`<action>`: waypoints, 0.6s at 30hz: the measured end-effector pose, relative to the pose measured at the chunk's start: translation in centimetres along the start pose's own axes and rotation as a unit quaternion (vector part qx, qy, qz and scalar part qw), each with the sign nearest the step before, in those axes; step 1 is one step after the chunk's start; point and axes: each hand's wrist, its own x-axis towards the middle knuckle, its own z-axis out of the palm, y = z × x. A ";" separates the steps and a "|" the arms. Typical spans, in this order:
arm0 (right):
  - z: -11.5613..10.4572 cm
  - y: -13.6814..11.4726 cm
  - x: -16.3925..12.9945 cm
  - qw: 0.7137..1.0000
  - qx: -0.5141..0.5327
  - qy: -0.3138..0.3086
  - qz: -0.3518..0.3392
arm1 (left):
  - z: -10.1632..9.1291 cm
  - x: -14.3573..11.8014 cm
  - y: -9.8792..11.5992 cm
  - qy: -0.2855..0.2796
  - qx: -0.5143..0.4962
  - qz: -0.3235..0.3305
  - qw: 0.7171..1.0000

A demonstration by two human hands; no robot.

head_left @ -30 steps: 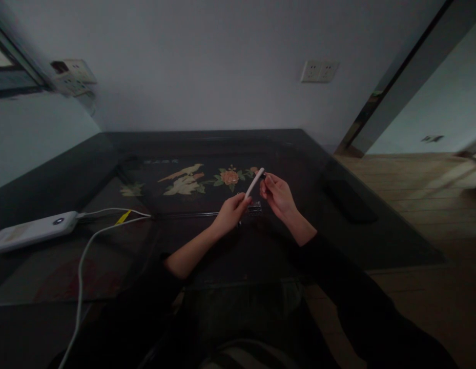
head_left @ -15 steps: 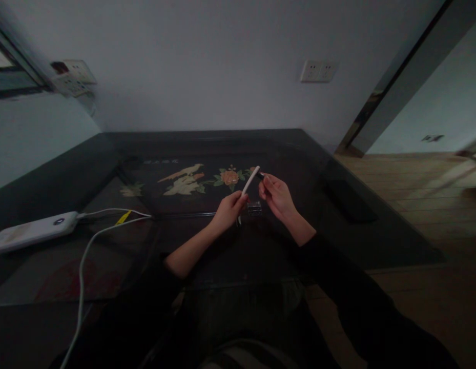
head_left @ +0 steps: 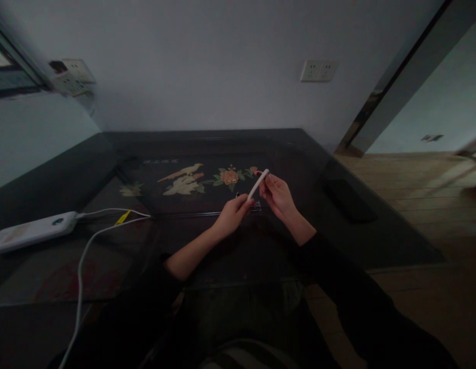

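Note:
My left hand [head_left: 232,214] is closed around the lower part of a slender white stick [head_left: 257,185], which tilts up to the right. Right beside the stick's upper end, my right hand [head_left: 278,196] is closed in a pinch. A small dark piece with a pinkish tip [head_left: 257,173] shows at those fingertips, partly behind the stick; its kind is not clear. Under the hands, a small shiny clear object [head_left: 256,206] lies on the dark table [head_left: 230,256], partly covered by my left hand.
At the left lies a white power bank [head_left: 38,230] with a white cable [head_left: 81,277] and a yellow tag [head_left: 123,218]. A flat black object [head_left: 351,201], perhaps a phone, rests at the right. Wall sockets [head_left: 318,70] sit behind the table.
The white stick and my left hand have shifted slightly to the right, so the stick's top now overlaps my right fingertips. A pinkish tip now shows left of the stick.

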 end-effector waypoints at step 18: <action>0.0 0.1 0.0 1.000 0.019 -0.006 0.003 | -0.3 0.2 -0.4 0.022 -0.008 -0.010 1.000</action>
